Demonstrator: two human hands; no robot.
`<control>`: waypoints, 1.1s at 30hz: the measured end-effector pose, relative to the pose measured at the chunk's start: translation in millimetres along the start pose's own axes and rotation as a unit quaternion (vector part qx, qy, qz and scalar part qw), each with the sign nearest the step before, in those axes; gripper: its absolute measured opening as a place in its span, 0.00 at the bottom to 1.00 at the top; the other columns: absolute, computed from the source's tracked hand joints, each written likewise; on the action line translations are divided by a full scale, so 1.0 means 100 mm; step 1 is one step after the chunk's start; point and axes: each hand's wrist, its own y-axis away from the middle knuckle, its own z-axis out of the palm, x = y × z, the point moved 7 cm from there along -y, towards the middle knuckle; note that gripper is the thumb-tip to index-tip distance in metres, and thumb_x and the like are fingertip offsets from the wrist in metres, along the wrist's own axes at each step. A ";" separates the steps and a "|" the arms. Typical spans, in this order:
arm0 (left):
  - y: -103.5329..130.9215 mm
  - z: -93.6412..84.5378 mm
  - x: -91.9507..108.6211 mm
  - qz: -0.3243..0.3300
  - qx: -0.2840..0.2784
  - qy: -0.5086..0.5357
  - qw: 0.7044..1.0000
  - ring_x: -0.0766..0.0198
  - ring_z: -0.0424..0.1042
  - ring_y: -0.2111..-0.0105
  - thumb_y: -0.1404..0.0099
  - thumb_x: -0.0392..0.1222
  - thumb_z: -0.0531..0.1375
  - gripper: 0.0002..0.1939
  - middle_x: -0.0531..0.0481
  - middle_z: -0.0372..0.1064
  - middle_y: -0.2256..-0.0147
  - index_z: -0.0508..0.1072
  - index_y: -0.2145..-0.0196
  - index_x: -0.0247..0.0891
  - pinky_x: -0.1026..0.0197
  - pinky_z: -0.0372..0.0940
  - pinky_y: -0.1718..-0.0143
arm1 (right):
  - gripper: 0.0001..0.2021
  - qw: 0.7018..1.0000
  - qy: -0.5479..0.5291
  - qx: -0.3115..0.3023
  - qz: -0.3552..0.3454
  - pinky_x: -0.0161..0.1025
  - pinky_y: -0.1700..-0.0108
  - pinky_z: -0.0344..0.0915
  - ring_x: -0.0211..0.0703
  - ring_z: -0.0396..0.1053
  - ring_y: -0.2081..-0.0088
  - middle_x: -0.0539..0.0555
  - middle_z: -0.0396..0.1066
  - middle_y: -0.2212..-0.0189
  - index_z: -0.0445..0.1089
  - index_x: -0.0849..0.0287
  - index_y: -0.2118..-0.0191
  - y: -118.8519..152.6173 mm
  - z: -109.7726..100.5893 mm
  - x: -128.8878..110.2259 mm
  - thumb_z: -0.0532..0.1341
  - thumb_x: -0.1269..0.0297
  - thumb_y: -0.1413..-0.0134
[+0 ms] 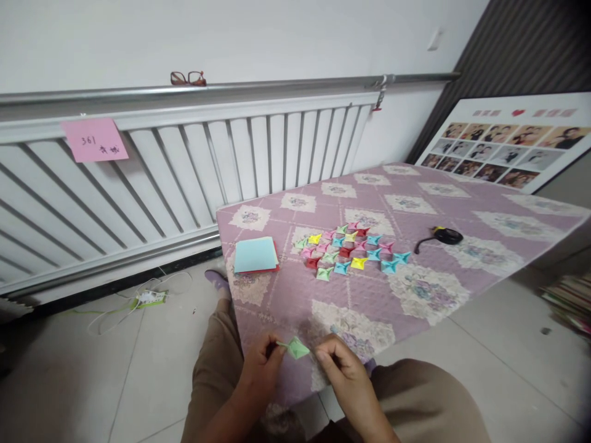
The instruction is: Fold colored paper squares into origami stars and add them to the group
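Note:
My left hand (pixel 265 360) is closed in a pinch on the thin left end of a small light-green folded paper crane (pixel 297 348), above the near end of the table. Close to the crane's right point is my right hand (pixel 337 360), thumb and forefinger pressed together. A narrow gap seems to part those fingertips from the green paper; whether they hold anything is too small to tell. Farther up the cloth stand several small paper cranes (pixel 344 252) in rows, coloured pink, red, yellow, blue and green. Left of them lies a stack of square paper (pixel 255 255), light blue on top.
A purple patterned cloth (pixel 286 301) covers the table. On its right side lies a black object with a strap (pixel 447 236). A white radiator (pixel 258 154) runs behind, with glasses (pixel 188 78) on the pipe above. A photo board (pixel 503 144) leans at the back right. A power strip (pixel 150 299) is on the floor.

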 end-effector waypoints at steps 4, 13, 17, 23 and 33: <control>0.02 0.01 0.04 0.058 -0.007 -0.070 0.996 0.63 0.63 0.70 0.40 0.41 0.53 0.06 0.52 0.64 0.73 0.66 0.71 0.39 0.62 0.59 0.67 | 0.11 0.998 0.044 -0.034 -0.026 0.36 0.67 0.60 0.39 0.62 0.70 0.49 0.62 0.74 0.64 0.55 0.74 -0.02 0.03 -0.10 0.55 0.61 0.42; 0.06 0.05 0.19 0.142 -0.040 -0.129 0.981 0.63 0.65 0.67 0.37 0.37 0.51 0.07 0.50 0.65 0.70 0.66 0.71 0.39 0.61 0.59 0.64 | 0.10 0.990 0.078 -0.091 -0.077 0.35 0.69 0.57 0.39 0.61 0.71 0.48 0.59 0.75 0.60 0.55 0.74 -0.01 0.18 -0.18 0.53 0.67 0.41; 0.04 0.02 0.14 0.111 -0.019 -0.079 0.991 0.63 0.64 0.70 0.37 0.39 0.52 0.06 0.51 0.64 0.72 0.67 0.71 0.39 0.62 0.59 0.67 | 0.11 0.994 0.051 -0.082 -0.057 0.35 0.67 0.58 0.39 0.62 0.70 0.48 0.60 0.76 0.60 0.55 0.74 0.00 0.16 -0.11 0.53 0.63 0.40; 0.02 0.03 0.07 0.060 -0.003 -0.046 0.997 0.63 0.64 0.71 0.40 0.41 0.52 0.06 0.53 0.64 0.74 0.66 0.73 0.39 0.63 0.59 0.68 | 0.11 0.995 0.031 -0.082 -0.046 0.36 0.66 0.59 0.39 0.62 0.70 0.48 0.62 0.75 0.63 0.55 0.73 0.00 0.16 -0.04 0.53 0.60 0.39; 0.02 0.02 -0.05 -0.008 0.009 -0.011 1.000 0.63 0.64 0.71 0.43 0.44 0.53 0.07 0.54 0.64 0.74 0.66 0.73 0.39 0.63 0.60 0.68 | 0.11 0.998 -0.001 -0.056 0.009 0.35 0.67 0.59 0.39 0.62 0.71 0.48 0.62 0.74 0.62 0.55 0.71 -0.01 0.09 0.04 0.53 0.58 0.39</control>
